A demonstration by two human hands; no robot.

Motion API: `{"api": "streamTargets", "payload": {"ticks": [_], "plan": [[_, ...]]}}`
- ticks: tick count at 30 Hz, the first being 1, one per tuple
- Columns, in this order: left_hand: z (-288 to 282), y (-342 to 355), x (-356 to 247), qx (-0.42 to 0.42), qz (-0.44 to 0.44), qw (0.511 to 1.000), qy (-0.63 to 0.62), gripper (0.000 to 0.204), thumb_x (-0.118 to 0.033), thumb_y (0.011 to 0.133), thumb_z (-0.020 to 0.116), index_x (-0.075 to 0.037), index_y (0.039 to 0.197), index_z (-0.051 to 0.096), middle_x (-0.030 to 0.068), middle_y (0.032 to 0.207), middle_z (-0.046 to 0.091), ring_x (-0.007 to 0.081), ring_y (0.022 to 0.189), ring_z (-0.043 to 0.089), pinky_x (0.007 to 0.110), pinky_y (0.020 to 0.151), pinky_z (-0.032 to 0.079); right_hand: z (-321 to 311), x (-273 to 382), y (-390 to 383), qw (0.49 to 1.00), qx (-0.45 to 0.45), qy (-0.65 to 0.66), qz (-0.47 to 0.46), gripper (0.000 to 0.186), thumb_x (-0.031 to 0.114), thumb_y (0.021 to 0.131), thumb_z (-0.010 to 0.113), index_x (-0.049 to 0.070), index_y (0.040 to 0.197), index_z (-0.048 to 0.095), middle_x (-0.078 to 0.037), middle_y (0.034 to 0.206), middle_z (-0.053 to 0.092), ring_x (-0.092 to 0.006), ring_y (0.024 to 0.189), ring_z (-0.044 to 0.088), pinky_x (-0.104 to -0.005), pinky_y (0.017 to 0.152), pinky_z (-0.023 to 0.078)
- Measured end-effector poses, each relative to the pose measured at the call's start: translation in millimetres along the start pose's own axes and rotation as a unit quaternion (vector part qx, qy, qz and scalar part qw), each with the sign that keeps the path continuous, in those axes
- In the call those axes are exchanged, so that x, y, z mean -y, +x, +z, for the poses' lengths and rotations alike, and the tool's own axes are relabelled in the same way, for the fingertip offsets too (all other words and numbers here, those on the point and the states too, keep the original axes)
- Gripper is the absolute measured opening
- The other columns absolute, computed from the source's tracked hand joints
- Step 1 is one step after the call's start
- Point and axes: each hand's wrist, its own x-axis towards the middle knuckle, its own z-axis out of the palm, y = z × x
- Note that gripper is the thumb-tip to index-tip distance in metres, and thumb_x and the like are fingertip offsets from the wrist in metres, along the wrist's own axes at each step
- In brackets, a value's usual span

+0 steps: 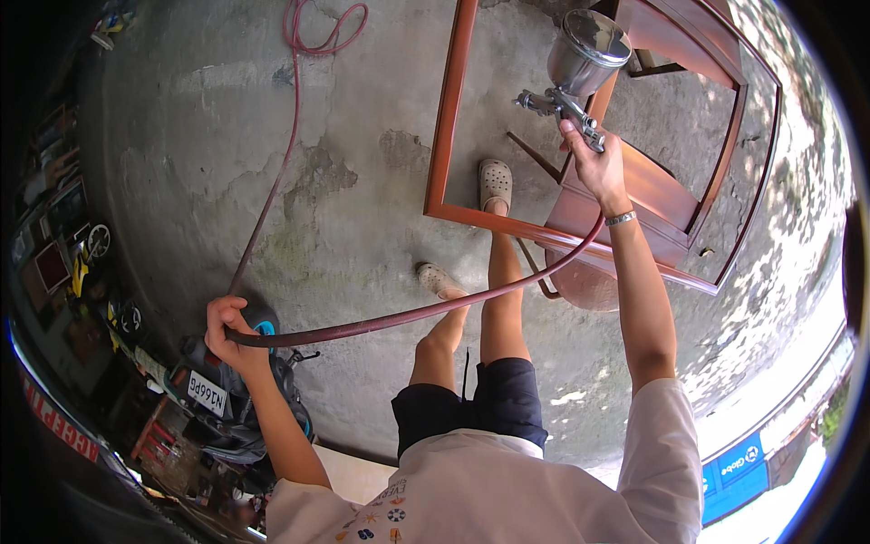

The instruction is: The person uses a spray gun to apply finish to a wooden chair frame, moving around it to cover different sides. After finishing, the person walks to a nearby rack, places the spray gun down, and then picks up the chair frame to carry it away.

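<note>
My right hand (596, 168) is wrapped round the handle of a metal spray gun (564, 107), with a silver paint cup (587, 54) on top. The gun is held above a reddish-brown wooden frame (439, 136) that rests tilted over other brown wooden pieces (643, 186). A dark red air hose (408, 317) hangs from the gun and curves across in front of my legs. At the left my left hand (234, 331) is closed round this hose. From there the hose runs away over the floor. My right fingers partly hide the gun's trigger.
Hose loops (326, 32) lie on the stained concrete floor (181, 172) at the far left. A motorcycle (240, 399) with a plate stands close by my left arm. Beneath the frame sits a round brown stool seat (587, 281). My feet in beige clogs (495, 181) are beside the frame.
</note>
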Motion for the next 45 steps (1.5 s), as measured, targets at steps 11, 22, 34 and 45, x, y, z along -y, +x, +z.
{"api": "streamTargets", "payload": {"ticks": [11,22,34,45], "plan": [[-14.8,-33.5,15.4,0.013,0.030,0.999,0.003,0.050,-0.040,0.106,0.045,0.001,0.081,0.059,0.0088,0.074,0.061,0.0183,0.062,0.058,0.030,0.056,0.041,9.6,-2.4,-94.0,0.997,0.064,-0.029,0.037,0.034,0.029,0.093,0.072,-0.004,0.086,0.069,-0.007,0.063,0.061,-0.0102,0.058,0.055,-0.0301,0.058,0.048],[-18.0,-44.1,11.5,0.018,0.082,0.996,-0.012,0.049,-0.039,0.106,0.048,0.001,0.081,0.060,0.0092,0.072,0.059,0.0169,0.059,0.055,0.030,0.053,0.039,16.0,-19.2,-158.0,0.993,0.089,-0.009,-0.079,0.033,0.024,0.094,0.069,-0.007,0.085,0.065,-0.008,0.063,0.057,-0.0125,0.057,0.048,-0.0324,0.055,0.043],[-17.3,-35.1,4.6,0.038,0.068,0.997,-0.012,0.051,-0.040,0.106,0.045,0.000,0.078,0.058,0.0102,0.069,0.056,0.0225,0.059,0.056,0.033,0.054,0.039,2.2,2.3,-130.4,0.982,0.177,-0.052,-0.027,0.036,0.031,0.092,0.072,-0.005,0.092,0.069,-0.012,0.057,0.054,-0.0160,0.053,0.049,-0.0344,0.055,0.044],[9.3,14.2,-23.6,0.008,0.055,0.998,0.011,0.052,-0.043,0.106,0.044,-0.001,0.077,0.057,0.0086,0.066,0.053,0.0197,0.055,0.051,0.032,0.050,0.035,-15.6,28.1,53.3,0.992,0.077,-0.099,0.009,0.043,0.042,0.093,0.070,-0.002,0.091,0.072,-0.004,0.063,0.063,-0.0109,0.058,0.058,-0.0278,0.058,0.047]]}}
